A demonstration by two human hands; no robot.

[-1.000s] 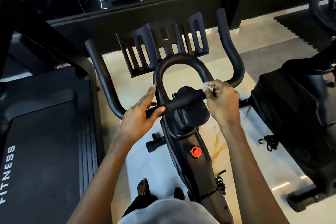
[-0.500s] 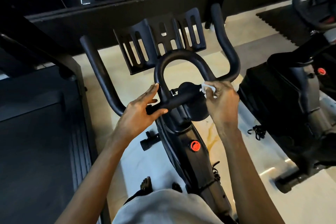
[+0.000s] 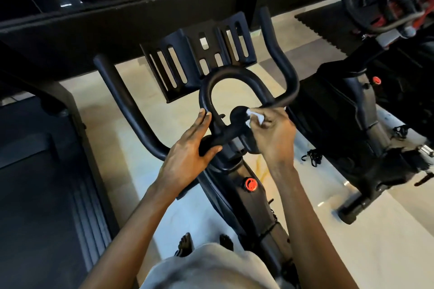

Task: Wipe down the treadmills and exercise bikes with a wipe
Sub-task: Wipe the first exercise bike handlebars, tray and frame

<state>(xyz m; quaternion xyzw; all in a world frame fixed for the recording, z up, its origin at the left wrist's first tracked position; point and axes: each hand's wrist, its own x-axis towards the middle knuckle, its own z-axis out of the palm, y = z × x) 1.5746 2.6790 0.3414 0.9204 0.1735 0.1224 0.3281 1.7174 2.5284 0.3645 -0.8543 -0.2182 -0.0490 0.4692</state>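
Near edge: grey shirt, toes on the pale floor. Black exercise bike runs up the centre, red knob on its frame. Left hand grip wide: fingers straight along the left side of the centre loop, thumb across the crossbar. Right hand grip narrow, pinching the white wipe, which sits at the right base of the loop, against the round hub. Treadmill left, second bike right. Farther: slotted tablet holder, dark mat far right.
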